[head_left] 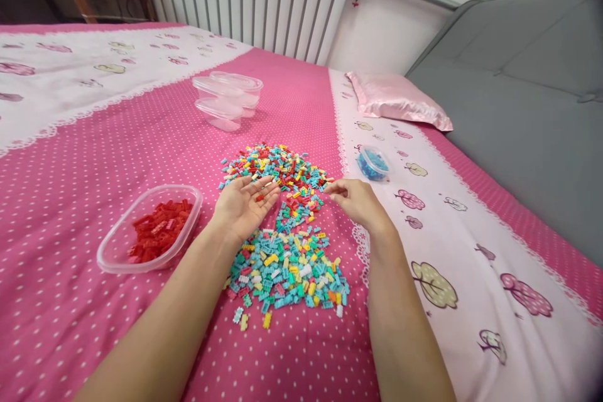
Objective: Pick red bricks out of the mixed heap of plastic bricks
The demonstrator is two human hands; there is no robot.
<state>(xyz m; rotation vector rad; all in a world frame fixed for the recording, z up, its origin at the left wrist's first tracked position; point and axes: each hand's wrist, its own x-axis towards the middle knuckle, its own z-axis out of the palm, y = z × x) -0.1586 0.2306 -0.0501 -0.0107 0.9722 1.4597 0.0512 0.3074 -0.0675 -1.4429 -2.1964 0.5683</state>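
My left hand point(245, 206) is palm up with its fingers stretched out, and a small red toy brick point(259, 198) lies on them. It hovers over the left side of a pile of mixed toy bricks point(282, 166). At the pile's right edge, my right hand point(351, 198) has thumb and fingertips drawn together; whatever may be between them is too small to tell. Nearer to me spreads a second heap of toy bricks point(287, 270), mostly blue, green, yellow and white. A clear plastic box point(107, 257) with red bricks point(162, 229) stands left of my left forearm.
A smaller clear container point(387, 169) with blue bricks is beyond my right hand. Several clear plastic containers point(221, 107) stand together farther back on the pink dotted bedspread point(155, 138). A pink pillow point(398, 100) lies by the grey headboard point(513, 75); a white radiator point(264, 0) is behind.
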